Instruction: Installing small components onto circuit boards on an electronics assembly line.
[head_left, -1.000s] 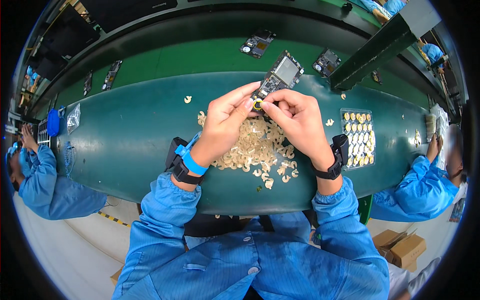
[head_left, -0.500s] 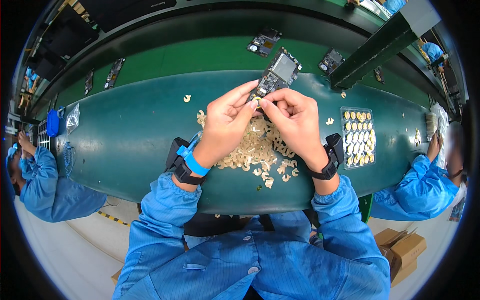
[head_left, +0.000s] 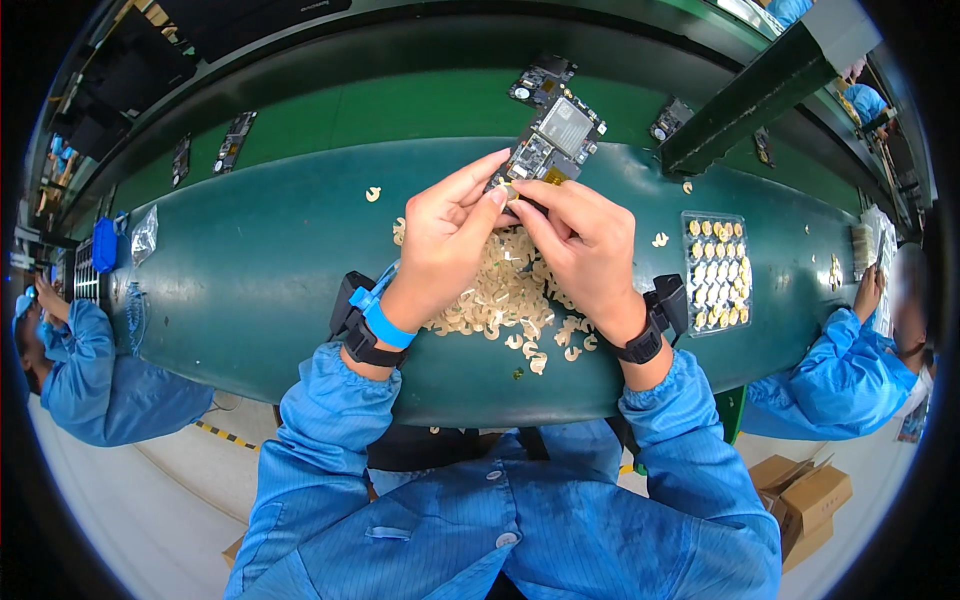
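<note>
My left hand (head_left: 440, 235) grips the near end of a dark circuit board (head_left: 566, 126), which tilts away to the upper right and carries a silver metal shield. At that near end sits a small round piece with a yellow edge (head_left: 509, 191), which looks like a coin cell. My right hand (head_left: 592, 245) is closed, its thumb and index fingertip on this round piece. Fingers hide part of the piece and the board's lower end. Under both hands lies a heap of pale C-shaped paper-like scraps (head_left: 490, 300) on the green work surface (head_left: 260, 260).
On the right stands a clear tray (head_left: 738, 219) with rows of yellow-rimmed round pieces. More boards (head_left: 235, 142) lie on the green belt (head_left: 400, 105) beyond. A dark slanted post (head_left: 745, 105) rises at the back right. Co-workers in blue sit left (head_left: 75, 370) and right (head_left: 835, 385).
The boards on the far belt have shifted to the right. My right index finger has straightened over the round piece, and the held board has tipped slightly.
</note>
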